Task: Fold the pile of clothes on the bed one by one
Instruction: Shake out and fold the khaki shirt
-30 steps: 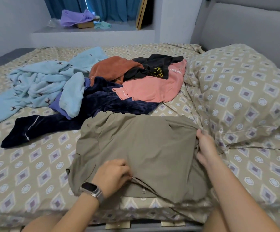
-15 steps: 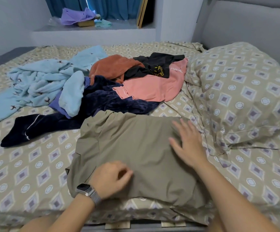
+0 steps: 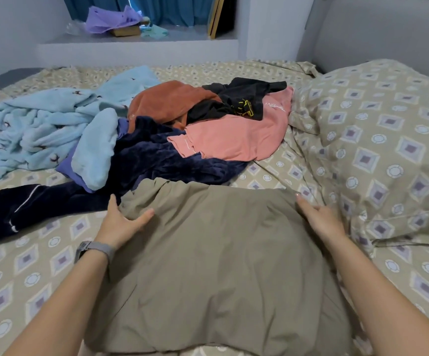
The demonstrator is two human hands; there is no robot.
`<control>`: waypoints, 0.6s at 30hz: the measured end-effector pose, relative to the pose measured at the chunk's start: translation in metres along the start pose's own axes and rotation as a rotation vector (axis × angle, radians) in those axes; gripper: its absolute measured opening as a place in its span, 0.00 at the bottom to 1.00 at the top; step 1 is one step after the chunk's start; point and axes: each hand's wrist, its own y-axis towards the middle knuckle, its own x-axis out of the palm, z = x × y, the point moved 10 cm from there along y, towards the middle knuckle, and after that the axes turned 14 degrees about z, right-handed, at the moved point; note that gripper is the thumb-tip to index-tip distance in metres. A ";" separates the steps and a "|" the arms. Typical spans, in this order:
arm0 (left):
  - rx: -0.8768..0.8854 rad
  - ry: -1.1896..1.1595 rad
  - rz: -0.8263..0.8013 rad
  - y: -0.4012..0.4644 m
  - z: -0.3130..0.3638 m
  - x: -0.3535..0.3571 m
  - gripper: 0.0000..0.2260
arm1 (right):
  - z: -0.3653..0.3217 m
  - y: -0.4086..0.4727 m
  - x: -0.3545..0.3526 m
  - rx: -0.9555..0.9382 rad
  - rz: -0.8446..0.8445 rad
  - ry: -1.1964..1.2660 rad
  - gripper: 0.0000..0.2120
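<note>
An olive-green garment (image 3: 216,265) lies spread flat on the bed in front of me. My left hand (image 3: 122,222), with a watch on its wrist, grips the garment's far left corner, thumb on one side of the bunched edge and fingers on top. My right hand (image 3: 318,219) rests on the far right corner with its fingers stretched out. Behind the garment is the pile: a navy fleece piece (image 3: 141,170), a pink shirt (image 3: 234,140), a rust-orange top (image 3: 167,104), a black garment (image 3: 241,98) and a light blue fleece (image 3: 41,124).
A large pillow (image 3: 388,140) in the same patterned cover as the sheet (image 3: 33,265) fills the right side, with a grey headboard (image 3: 388,34) behind it. A window ledge (image 3: 136,39) at the back holds purple cloth and a box.
Both hands moved from the garment's near half up to its far corners. The left hand, curled near the front edge before, now holds the far left corner. The view has shifted closer.
</note>
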 end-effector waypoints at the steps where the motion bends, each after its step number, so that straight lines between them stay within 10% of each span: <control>1: 0.031 0.047 -0.043 0.000 0.005 0.011 0.36 | -0.002 0.002 0.005 0.007 -0.027 -0.004 0.33; 4: 0.123 0.089 0.003 0.004 0.026 0.022 0.12 | -0.009 0.013 0.026 -0.033 -0.053 -0.001 0.27; 10: -0.442 -0.524 0.225 0.045 -0.021 0.001 0.19 | -0.008 0.052 0.008 0.152 0.142 0.526 0.11; 18: -0.526 -0.445 -0.106 0.039 -0.047 0.029 0.24 | -0.006 0.052 0.024 -0.063 0.016 0.113 0.15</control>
